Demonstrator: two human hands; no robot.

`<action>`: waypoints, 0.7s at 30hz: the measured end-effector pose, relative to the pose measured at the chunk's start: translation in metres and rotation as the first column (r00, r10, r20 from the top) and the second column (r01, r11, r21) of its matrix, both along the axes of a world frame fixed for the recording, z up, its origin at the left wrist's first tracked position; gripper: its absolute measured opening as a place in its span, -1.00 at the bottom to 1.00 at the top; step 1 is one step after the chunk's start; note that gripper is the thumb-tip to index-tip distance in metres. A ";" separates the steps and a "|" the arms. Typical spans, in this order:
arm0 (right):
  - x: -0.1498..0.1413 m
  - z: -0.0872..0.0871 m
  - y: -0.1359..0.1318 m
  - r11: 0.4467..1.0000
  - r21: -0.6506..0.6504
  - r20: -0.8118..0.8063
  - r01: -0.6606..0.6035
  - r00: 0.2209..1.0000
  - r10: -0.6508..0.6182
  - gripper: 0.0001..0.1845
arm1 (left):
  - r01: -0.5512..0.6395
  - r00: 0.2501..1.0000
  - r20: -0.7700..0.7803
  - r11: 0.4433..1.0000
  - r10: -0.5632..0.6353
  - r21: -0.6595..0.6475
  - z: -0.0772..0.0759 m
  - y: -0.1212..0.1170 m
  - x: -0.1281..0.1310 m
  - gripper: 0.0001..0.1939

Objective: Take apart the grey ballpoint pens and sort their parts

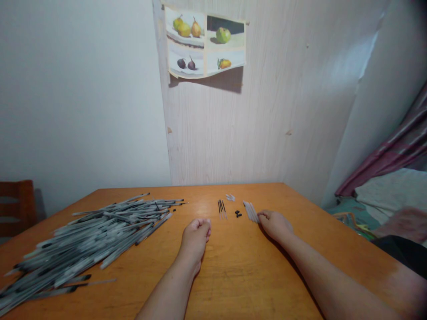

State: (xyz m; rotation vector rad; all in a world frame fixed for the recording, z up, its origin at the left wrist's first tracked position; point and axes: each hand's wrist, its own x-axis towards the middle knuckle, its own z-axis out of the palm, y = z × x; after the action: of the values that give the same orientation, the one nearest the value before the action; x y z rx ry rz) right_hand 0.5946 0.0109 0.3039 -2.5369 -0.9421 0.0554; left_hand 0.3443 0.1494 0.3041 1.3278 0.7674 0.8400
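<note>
My left hand [196, 235] rests on the wooden table [240, 275] with its fingers curled under in a loose fist; nothing shows in it. My right hand [275, 223] lies on the table with fingers curled, its fingertips touching a small row of clear pen barrels [251, 211]. Between my hands lie a few thin dark ink refills [222, 208], several tiny black caps [238, 214] and a couple of clear small parts [230, 197]. A big heap of grey-and-black pens [90, 240] covers the table's left side.
A wood-grain wall panel with a fruit poster [206, 41] stands behind the table. A wooden chair back [16, 204] shows at far left. Bedding and a maroon cloth [396, 155] lie to the right, beyond the table's edge.
</note>
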 end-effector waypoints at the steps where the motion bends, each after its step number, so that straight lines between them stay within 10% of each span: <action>1: 0.000 0.000 0.000 1.000 0.002 -0.003 -0.004 1.000 0.004 -0.62 | 0.000 1.000 0.001 1.000 0.000 0.003 0.000 0.000 0.000 -0.56; 21: 0.005 -0.001 -0.002 0.999 0.036 0.012 0.028 1.000 -0.028 -0.60 | 0.005 1.000 0.015 1.000 -0.005 -0.005 0.006 -0.003 -0.003 -0.54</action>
State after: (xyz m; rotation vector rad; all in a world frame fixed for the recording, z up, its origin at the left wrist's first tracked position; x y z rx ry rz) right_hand 0.5998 0.0093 0.3025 -2.5199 -0.9039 0.0149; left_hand 0.3411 0.1461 0.3104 1.3170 0.7533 0.8426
